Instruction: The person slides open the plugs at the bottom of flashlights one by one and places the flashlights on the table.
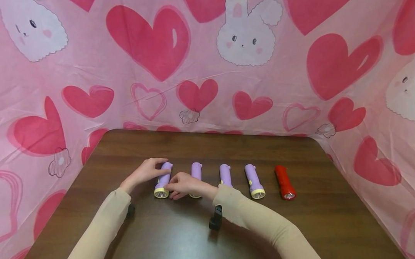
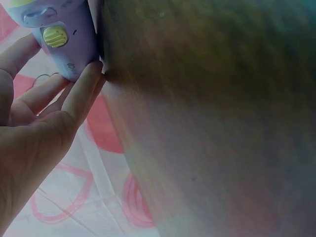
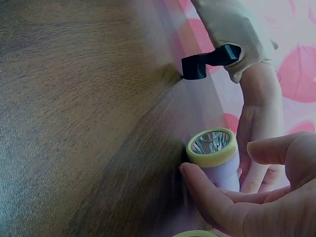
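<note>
A purple flashlight (image 1: 164, 180) with a pale yellow head ring lies leftmost in a row on the table, lens end toward me. My left hand (image 1: 146, 170) pinches its tail end between thumb and fingers; the left wrist view shows the same flashlight (image 2: 74, 49) with its yellow switch. At the lens end, my right hand (image 1: 185, 184) has thumb and index finger either side of the head. In the right wrist view a small gap shows between that thumb (image 3: 269, 150) and the yellow ring (image 3: 212, 159). My right hand and wrist partly cover a second purple flashlight (image 1: 196, 171).
Farther right lie a third purple flashlight (image 1: 225, 173), partly behind my right sleeve (image 1: 260, 216), a fourth purple flashlight (image 1: 253, 181) and a red flashlight (image 1: 284, 182). The brown wooden table (image 1: 156, 240) is bordered by pink heart-patterned cloth (image 1: 208, 67) at the back and sides.
</note>
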The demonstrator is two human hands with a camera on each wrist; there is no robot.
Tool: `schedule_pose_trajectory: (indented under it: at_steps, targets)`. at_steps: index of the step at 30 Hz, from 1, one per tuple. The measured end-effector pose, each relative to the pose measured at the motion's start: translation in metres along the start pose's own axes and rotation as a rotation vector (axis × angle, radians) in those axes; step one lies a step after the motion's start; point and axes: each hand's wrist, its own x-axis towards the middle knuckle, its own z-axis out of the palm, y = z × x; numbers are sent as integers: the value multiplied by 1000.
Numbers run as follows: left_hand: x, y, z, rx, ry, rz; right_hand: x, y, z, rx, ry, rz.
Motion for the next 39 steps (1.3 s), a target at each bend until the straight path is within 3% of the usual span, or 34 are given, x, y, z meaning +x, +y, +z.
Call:
schedule_pose_trajectory:
  at_steps: [24, 39]
  targets:
    - [-1, 4, 0, 1, 29, -16, 0, 3, 2, 60, -21, -1]
    - [-5, 13, -6, -54, 103, -96, 0, 0, 0, 68, 28, -27]
